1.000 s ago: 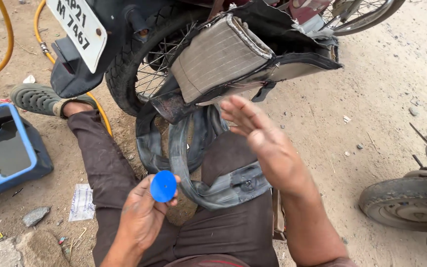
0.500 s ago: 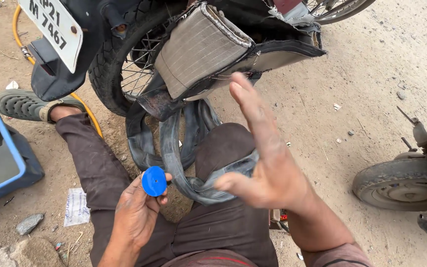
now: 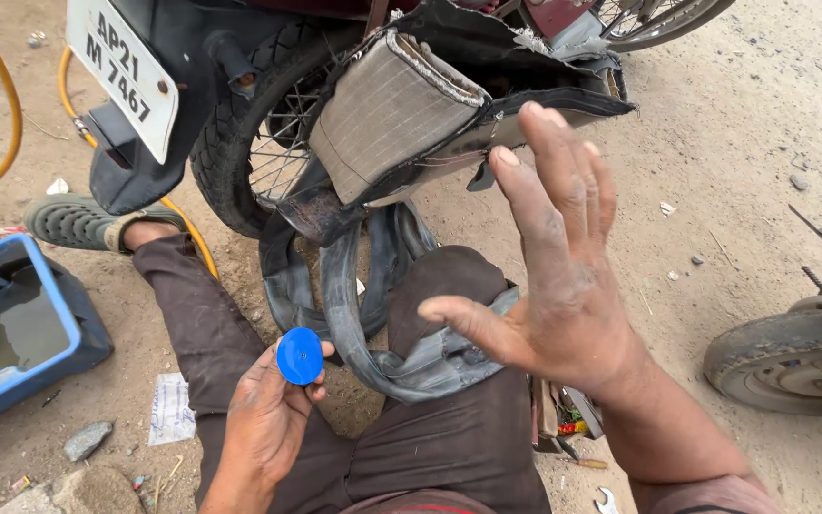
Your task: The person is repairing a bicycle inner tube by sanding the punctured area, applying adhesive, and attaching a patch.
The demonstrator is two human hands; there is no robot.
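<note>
My left hand [image 3: 273,414] rests on my left thigh and pinches a small round blue cap [image 3: 299,356] between thumb and fingers. My right hand [image 3: 554,266] is raised in the air, palm up and fingers spread, holding nothing. Below it a black rubber inner tube [image 3: 363,314] drapes over my right knee and lap. Just beyond, a motorcycle's rear wheel [image 3: 249,143] stands, with a torn saddlebag [image 3: 401,114] hanging over it.
A blue tub of water [image 3: 11,328] sits on the dirt at the left. A yellow hose [image 3: 7,90] curves at the back left. Another vehicle's small wheel [image 3: 796,357] is at the right. A stone [image 3: 86,440] and paper scrap [image 3: 171,409] lie by my leg.
My right hand has lifted and turned, from reaching toward the tube to an open palm held upright. The left hand keeps the blue cap in nearly the same place.
</note>
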